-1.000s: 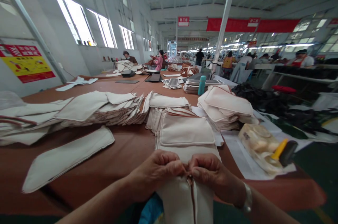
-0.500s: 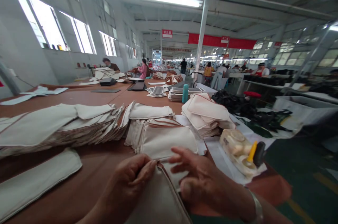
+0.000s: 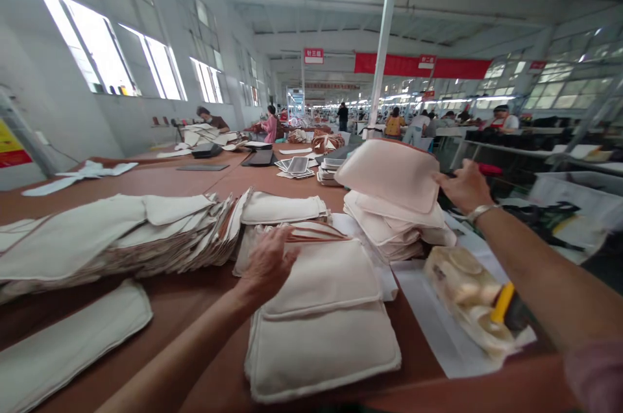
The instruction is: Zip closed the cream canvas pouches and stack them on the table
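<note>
A cream, padded-looking fabric panel [image 3: 389, 173] is raised and tilted over the right-hand pile of panels [image 3: 377, 225]. My right hand [image 3: 464, 189] pinches it at its right edge. My left hand [image 3: 270, 263] is over the left edge of the middle stack [image 3: 326, 276], its fingers stretched forward and thumb apart, holding nothing visible. Closer to me, another stack of cream panels [image 3: 326, 351] lies flat, partly covered by the middle one. Brown edges show between the layers at the back of the middle stack.
Long rows of cream pieces [image 3: 97, 231] fill the left of the brown table [image 3: 195, 328], with one long piece [image 3: 73, 341] in front. At right stands a cloudy plastic container [image 3: 457, 270] with a yellow-handled tool [image 3: 503, 302]. Other people work farther back.
My right hand has moved up and right, carrying a panel over the right pile. My left hand has let go of the near panel's corner and moved forward to the middle stack.
</note>
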Motion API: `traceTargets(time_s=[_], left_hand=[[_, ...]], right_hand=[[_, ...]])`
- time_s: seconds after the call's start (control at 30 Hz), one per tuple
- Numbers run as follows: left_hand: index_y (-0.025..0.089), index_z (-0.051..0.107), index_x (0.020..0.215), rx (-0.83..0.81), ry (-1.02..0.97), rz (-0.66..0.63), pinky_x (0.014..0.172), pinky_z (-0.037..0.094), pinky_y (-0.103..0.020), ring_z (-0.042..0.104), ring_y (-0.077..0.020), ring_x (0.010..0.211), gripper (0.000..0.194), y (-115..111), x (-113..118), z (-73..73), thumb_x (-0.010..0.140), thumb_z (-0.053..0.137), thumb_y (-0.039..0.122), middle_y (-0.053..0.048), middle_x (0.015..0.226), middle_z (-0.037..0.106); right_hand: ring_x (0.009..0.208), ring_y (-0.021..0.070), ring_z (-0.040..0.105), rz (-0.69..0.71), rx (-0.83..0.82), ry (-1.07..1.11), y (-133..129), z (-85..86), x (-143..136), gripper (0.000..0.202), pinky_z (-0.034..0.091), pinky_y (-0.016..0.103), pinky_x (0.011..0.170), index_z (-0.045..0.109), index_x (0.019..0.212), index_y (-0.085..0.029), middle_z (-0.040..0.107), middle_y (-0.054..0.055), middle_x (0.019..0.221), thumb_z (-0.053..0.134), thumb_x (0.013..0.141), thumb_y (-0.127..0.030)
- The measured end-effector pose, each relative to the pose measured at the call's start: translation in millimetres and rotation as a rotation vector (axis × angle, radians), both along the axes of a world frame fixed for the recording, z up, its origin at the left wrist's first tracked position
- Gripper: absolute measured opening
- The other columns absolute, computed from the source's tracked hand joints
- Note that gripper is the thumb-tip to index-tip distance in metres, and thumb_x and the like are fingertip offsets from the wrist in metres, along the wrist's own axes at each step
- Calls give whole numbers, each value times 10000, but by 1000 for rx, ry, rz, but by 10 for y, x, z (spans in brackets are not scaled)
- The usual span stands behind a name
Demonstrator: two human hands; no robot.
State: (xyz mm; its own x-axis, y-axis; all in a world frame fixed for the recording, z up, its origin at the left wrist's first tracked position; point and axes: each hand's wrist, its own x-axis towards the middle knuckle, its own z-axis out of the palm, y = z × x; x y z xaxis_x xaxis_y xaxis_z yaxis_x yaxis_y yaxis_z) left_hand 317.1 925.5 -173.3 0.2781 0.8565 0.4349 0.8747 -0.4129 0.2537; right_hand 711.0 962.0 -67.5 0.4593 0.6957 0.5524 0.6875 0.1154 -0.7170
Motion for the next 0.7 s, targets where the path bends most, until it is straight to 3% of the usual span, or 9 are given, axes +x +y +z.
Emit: traceTargets(time_s=[0.07,0.13,0.23,0.33,0.4,0.47,0.53,0.6,0.7], left_hand=[[176,534,1233,-73,55,-17,972,404,-401,550,-266,1106,346,275,163,-260,914,511,310,-116,1194,605],[171,553,1225,-125,90,-22,943,419,-400,563,-269,1087,352,528,343,-445,898,553,301,-121,1169,615],[150,611,1109,-193,139,-34,920,437,-423,573,-254,1051,271,834,587,-607,898,588,319,-103,1111,624],[140,634,975,-211,153,-67,928,440,-444,566,-234,1046,217,997,770,-711,913,589,343,-76,1083,621],[140,633,922,-188,126,-91,925,439,-433,563,-228,1040,168,1023,836,-744,919,576,298,-71,1053,624],[143,627,866,-145,68,-96,909,437,-401,567,-233,1011,109,1015,835,-698,904,561,220,-80,997,630],[154,614,852,-81,-22,-71,879,436,-367,572,-243,979,101,1004,750,-521,894,529,187,-100,965,630],[161,592,911,-3,-139,-19,824,443,-344,580,-244,930,150,1000,581,-202,925,465,241,-110,960,627],[154,551,985,105,-314,59,710,452,-303,586,-221,827,315,946,228,429,967,367,409,-92,909,627]], right_hand=[[1037,321,597,-22,-22,-41,-12,-235,-23,475,436,433,824,518,1198,-11,586,311,1164,597,824,-294],[761,261,655,89,-80,-55,-169,-674,-284,348,482,366,678,594,1088,-84,696,167,881,570,838,-325],[489,176,582,341,-160,-112,-594,-1586,-937,218,440,266,485,640,849,-189,630,9,571,500,894,-350],[556,144,564,860,4,-500,-948,-2474,-1545,255,409,238,511,607,748,-220,613,8,633,450,941,-277],[601,154,564,1009,85,-670,-1010,-2874,-1788,165,412,246,540,625,832,-240,635,5,668,496,931,-266],[622,187,563,989,49,-692,-957,-3065,-1897,105,425,282,564,646,934,-245,668,30,724,576,860,-271],[676,238,587,940,-118,-596,-874,-3069,-1922,309,452,330,596,650,1043,-231,694,71,809,666,743,-304],[761,280,616,904,-286,-474,-830,-2961,-1922,547,483,366,653,593,1200,-208,703,92,892,700,670,-298],[795,262,640,825,-380,-369,-863,-2763,-1949,711,492,353,704,396,1400,-176,708,73,903,634,730,-213]])
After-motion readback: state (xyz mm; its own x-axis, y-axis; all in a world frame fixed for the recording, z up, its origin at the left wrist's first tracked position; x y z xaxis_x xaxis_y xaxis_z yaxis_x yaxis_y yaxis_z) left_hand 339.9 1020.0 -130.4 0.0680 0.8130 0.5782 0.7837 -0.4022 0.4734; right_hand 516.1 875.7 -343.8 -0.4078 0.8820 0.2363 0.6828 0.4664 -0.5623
